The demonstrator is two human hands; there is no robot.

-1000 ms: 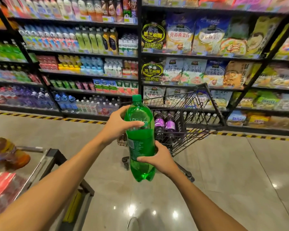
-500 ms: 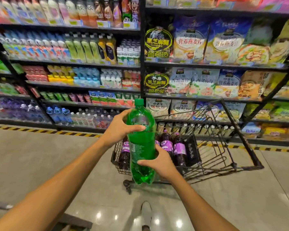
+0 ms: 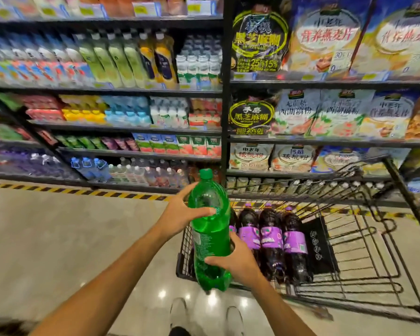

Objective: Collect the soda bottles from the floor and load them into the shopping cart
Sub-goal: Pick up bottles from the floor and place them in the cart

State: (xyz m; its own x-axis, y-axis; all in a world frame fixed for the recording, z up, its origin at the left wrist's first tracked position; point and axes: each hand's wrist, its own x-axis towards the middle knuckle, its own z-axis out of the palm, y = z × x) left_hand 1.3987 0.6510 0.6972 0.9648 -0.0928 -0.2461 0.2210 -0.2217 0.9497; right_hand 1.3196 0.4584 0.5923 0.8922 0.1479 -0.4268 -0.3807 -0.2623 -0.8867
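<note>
Presently we record one large green plastic soda bottle [image 3: 210, 229] with a green cap, held upright at six o'clock from the frame's centre. Two hands hold it. The left hand [image 3: 178, 214] grips its upper shoulder from nine o'clock, thumb laid across the front. The right hand [image 3: 237, 261] grips its lower body from four o'clock, fingers curled round the near side. The bottle's base overlaps the near left corner of one black wire shopping cart [image 3: 182, 267]; whether it has passed inside the rim we cannot tell. Inside the cart we count three dark soda bottles with purple labels [image 3: 272, 238], upright, side by side and touching, at three o'clock of the green bottle. A sliver of purple shows at the green bottle's edge; whether it is a fourth we cannot tell. Two pale shoes [image 3: 180, 311] show at six o'clock on the glossy floor [image 3: 58, 238]. One yellow-and-black tape line [image 3: 83, 191] runs along the foot of the stocked shelves [image 3: 131, 93] at twelve o'clock.
</note>
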